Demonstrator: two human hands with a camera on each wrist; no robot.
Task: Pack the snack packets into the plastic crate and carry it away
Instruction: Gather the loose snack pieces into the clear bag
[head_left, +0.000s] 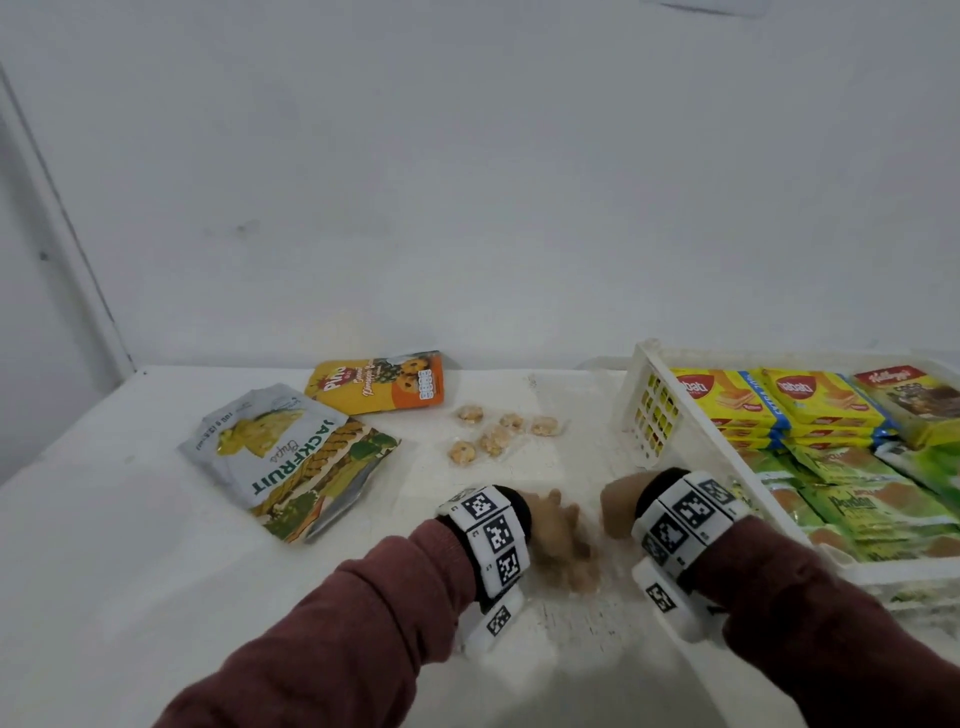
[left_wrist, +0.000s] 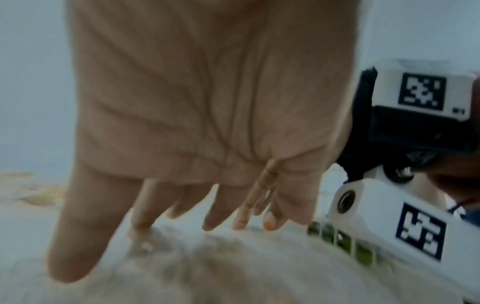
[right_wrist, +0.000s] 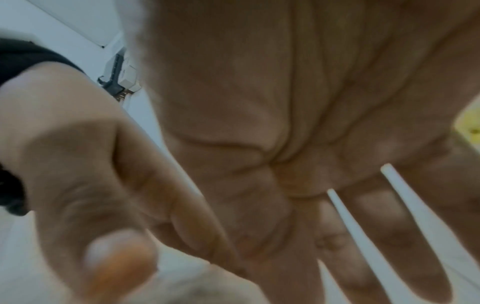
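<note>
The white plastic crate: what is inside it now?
The white plastic crate holds yellow wafer packets at the back, a Kellogg's box in the far corner, and green biscuit packets in front. Lower layers and the crate's right end are hidden.

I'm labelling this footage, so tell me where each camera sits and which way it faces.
Head: worn on the head, facing forward and down at the table, the crate and loose packets; shows both sleeved forearms, the left hand and the right hand.
Left wrist: under the left wrist, looking along the palm at spread fingers above the table.
Right wrist: under the right wrist, looking along its palm and fingers.
Shared: the left wrist view also catches the right wristband, seen from the head.
</note>
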